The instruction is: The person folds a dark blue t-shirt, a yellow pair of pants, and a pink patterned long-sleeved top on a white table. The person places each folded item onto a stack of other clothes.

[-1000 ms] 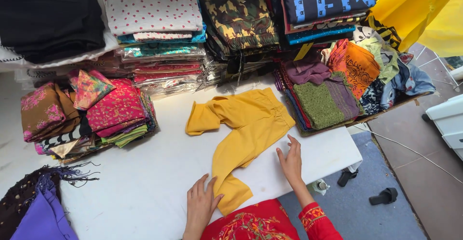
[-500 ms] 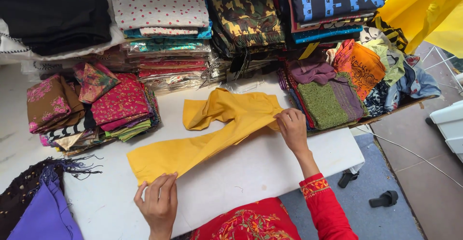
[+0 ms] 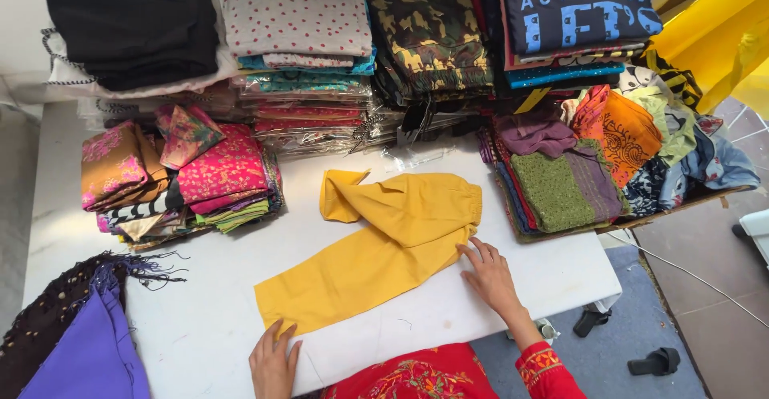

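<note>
A yellow pair of trousers (image 3: pixel 384 247) lies on the white table (image 3: pixel 200 319), one leg stretched toward the near left, the other bunched at the far side. My left hand (image 3: pixel 274 360) rests flat on the table at the hem of the stretched leg, fingers apart. My right hand (image 3: pixel 489 272) lies flat with spread fingers at the right edge of the cloth, below the elastic waistband. Neither hand holds anything. My red embroidered sleeve (image 3: pixel 553 371) shows at the bottom.
Stacks of folded clothes line the far side: black (image 3: pixel 132 26), dotted grey (image 3: pixel 292 10), camouflage (image 3: pixel 428 34), dark printed (image 3: pixel 573 10). A pink and patterned pile (image 3: pixel 184 175) sits left, a purple fringed cloth (image 3: pixel 76 339) near left, a box of mixed fabrics (image 3: pixel 593 159) right.
The trouser leg was swung out to the left and laid flat. My left hand drew back toward me along the hem; my right hand moved down from the waistband to the cloth's right edge.
</note>
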